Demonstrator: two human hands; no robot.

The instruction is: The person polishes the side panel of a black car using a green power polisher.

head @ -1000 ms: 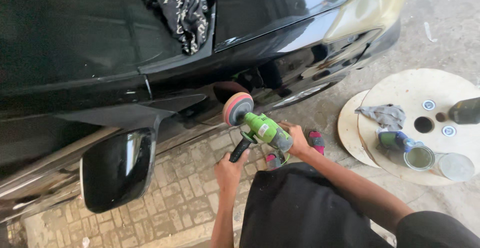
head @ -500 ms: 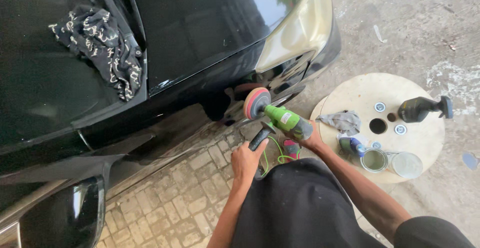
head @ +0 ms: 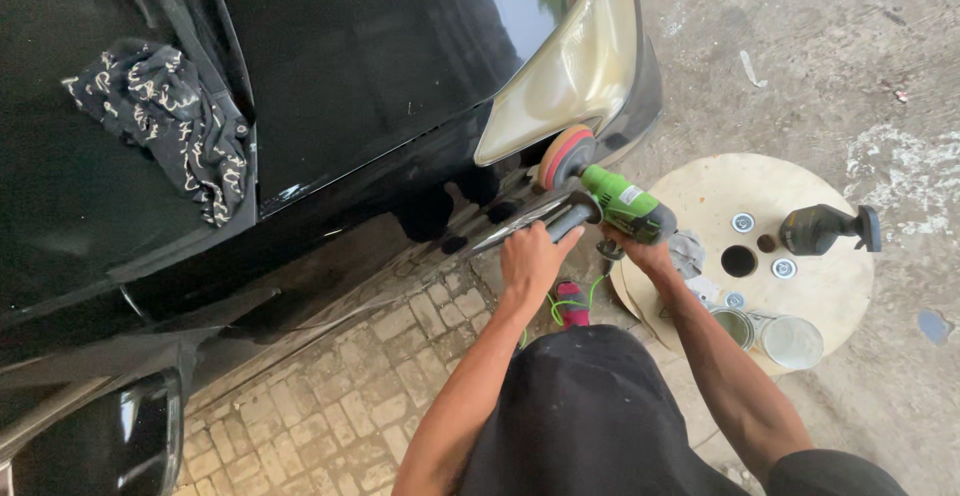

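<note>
Both hands clamped on green polisher (head: 625, 203): left hand (head: 530, 259), right hand (head: 645, 253); pad beside headlight (head: 565, 71); wooden spool (head: 800, 301) just right

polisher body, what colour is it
Bright green polisher body, with a red-and-pink pad at its front; seen in the head view.

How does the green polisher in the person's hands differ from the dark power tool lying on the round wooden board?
The green polisher is gripped by both the left hand and the right hand; the dark power tool lies untouched on the wooden board. The polisher's body is bright green, the other dark grey. The polisher's pink pad sits against the black car below the headlight; the dark tool is away from the car. Both are handheld power tools.
</note>
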